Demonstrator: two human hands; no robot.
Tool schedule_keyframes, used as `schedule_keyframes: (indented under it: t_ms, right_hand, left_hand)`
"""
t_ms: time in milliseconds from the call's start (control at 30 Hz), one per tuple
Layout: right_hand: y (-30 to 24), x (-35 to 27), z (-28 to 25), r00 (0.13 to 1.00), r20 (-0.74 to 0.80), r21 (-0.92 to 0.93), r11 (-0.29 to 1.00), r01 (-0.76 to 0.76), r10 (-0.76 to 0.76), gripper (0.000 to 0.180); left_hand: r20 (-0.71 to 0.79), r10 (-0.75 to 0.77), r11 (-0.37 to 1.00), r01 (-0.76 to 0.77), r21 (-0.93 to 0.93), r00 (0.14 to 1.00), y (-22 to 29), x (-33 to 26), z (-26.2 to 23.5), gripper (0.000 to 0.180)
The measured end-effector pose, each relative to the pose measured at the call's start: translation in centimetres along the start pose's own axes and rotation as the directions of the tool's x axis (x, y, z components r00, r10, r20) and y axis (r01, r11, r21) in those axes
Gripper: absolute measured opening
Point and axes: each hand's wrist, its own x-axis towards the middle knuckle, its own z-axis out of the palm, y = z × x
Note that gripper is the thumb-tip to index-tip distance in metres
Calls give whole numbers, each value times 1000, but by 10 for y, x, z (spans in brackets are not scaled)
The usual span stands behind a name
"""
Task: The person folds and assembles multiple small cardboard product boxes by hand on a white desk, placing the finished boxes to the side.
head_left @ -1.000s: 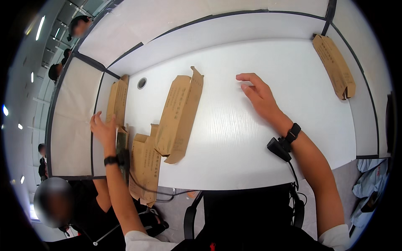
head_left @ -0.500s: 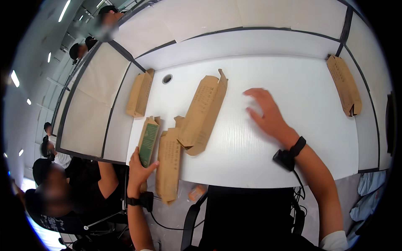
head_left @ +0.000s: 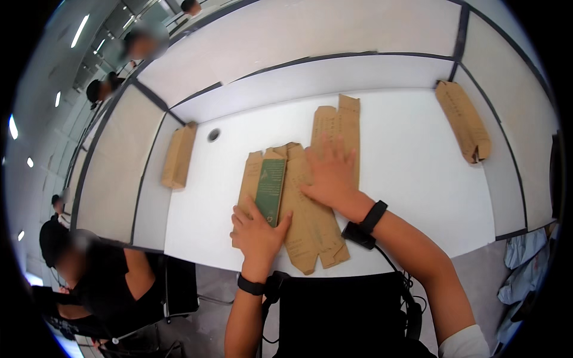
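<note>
Several flattened brown cardboard cartons lie side by side near the middle of the white desk (head_left: 418,197). My left hand (head_left: 258,234) rests with fingers apart over the lower end of a carton with a green panel (head_left: 272,185). Just right of it lies a plain brown carton (head_left: 305,230), its notched lower end near the desk's front edge. My right hand (head_left: 335,179) is spread flat, palm down, on the brown cardboard beside it. A taller brown carton (head_left: 349,125) sticks out beyond its fingers; the part under the palm is hidden.
One brown carton (head_left: 179,156) stands against the left partition, another (head_left: 464,122) against the right. Back and side panels (head_left: 310,65) enclose the desk, which has a round cable hole (head_left: 213,135). A black chair (head_left: 340,316) is in front; a seated person (head_left: 101,280) is at left.
The cartons, bulkier and slanted before, now lie flatter and closer together. My left hand has come onto the desk with the green-panelled carton. My right hand has moved left onto the brown cardboard.
</note>
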Motion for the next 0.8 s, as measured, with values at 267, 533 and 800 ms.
schedule_keyframes:
  t_ms: [267, 533, 800]
  right_hand:
    - [177, -68, -121, 807, -277, 220, 852, -475, 522, 111]
    - [233, -130, -165, 787, -228, 383, 796, -468, 573, 101]
    - [205, -197, -215, 681, -362, 436, 762, -480, 636, 80]
  left_hand:
    - [39, 253, 959, -245, -145, 967, 156, 19, 32, 109]
    - [-31, 350, 927, -351, -135, 936, 284, 30, 62, 106]
    - [39, 342, 938, -340, -65, 939, 355, 33, 55, 104]
